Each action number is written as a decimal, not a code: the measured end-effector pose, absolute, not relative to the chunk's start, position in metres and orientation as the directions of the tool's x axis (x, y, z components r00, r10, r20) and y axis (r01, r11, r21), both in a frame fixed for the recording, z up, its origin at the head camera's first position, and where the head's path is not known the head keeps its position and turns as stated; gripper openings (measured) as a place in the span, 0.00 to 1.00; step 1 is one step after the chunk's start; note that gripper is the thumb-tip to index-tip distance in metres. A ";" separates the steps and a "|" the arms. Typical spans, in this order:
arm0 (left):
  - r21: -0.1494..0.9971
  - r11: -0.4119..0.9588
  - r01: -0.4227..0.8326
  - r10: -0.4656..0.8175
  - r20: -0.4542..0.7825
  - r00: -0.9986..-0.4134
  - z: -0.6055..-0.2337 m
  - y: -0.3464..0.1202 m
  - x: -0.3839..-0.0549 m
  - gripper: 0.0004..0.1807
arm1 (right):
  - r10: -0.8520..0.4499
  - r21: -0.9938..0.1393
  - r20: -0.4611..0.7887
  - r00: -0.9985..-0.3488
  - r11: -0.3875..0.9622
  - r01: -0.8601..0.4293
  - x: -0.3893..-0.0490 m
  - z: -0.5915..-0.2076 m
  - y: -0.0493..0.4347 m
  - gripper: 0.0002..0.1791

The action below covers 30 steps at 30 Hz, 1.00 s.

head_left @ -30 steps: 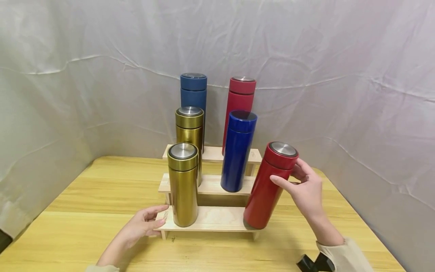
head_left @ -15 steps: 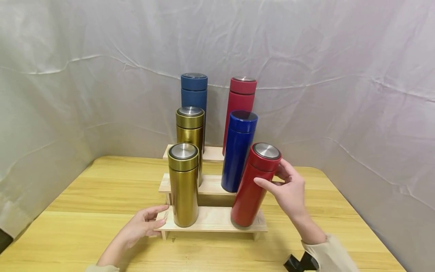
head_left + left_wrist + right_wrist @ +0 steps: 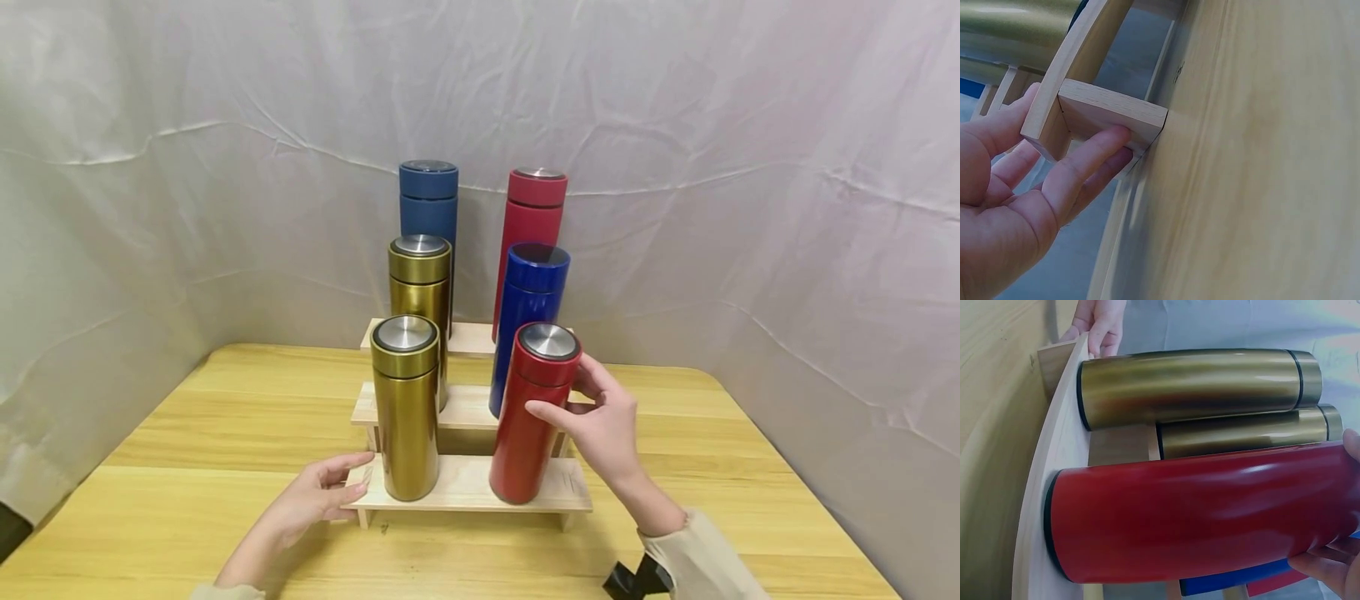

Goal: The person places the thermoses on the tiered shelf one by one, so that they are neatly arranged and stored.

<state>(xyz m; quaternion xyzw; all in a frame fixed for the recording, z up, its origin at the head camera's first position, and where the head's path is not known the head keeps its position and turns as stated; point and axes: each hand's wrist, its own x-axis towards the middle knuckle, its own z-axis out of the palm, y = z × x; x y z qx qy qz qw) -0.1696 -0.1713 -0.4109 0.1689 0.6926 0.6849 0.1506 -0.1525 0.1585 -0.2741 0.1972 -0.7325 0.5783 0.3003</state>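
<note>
My right hand (image 3: 600,421) holds a red thermos (image 3: 528,433) near its top, thumb on the near face and fingers round the far side. The thermos leans slightly right, its base at the lowest step of a wooden stand (image 3: 468,483). In the right wrist view, the red thermos (image 3: 1204,515) spans the frame with its dark base against the shelf. My left hand (image 3: 315,492) grips the left end of the lowest step; in the left wrist view, fingers (image 3: 1088,165) touch the side leg (image 3: 1113,106). A gold thermos (image 3: 408,433) stands on the same step.
Behind on the middle step are another gold thermos (image 3: 420,283) and a glossy blue one (image 3: 525,304). The top step bears a matte blue thermos (image 3: 427,204) and a red one (image 3: 536,208). Grey cloth (image 3: 300,233) hangs behind the wooden table (image 3: 187,450).
My right hand has moved the red thermos left along the lowest step, in front of the glossy blue one, and tilted it more upright. The left hand stays at the stand's end.
</note>
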 end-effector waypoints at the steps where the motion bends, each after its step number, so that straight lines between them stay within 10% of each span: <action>1: 1.000 0.008 0.028 0.438 0.022 -0.899 -0.411 -0.171 -0.169 0.32 | 0.058 -0.730 0.667 -0.743 0.252 -0.636 -0.153 -0.275 0.158 0.33; 23: 0.999 0.033 0.038 0.421 0.020 -0.907 -0.409 -0.171 -0.169 0.32 | -0.048 -0.755 0.609 -0.792 0.271 -0.597 -0.163 -0.287 0.167 0.41; 30: 0.835 0.487 0.257 0.221 0.167 -0.961 -0.393 -0.156 -0.157 0.24 | -0.106 -0.647 0.677 -0.729 0.389 -0.657 -0.156 -0.294 0.180 0.27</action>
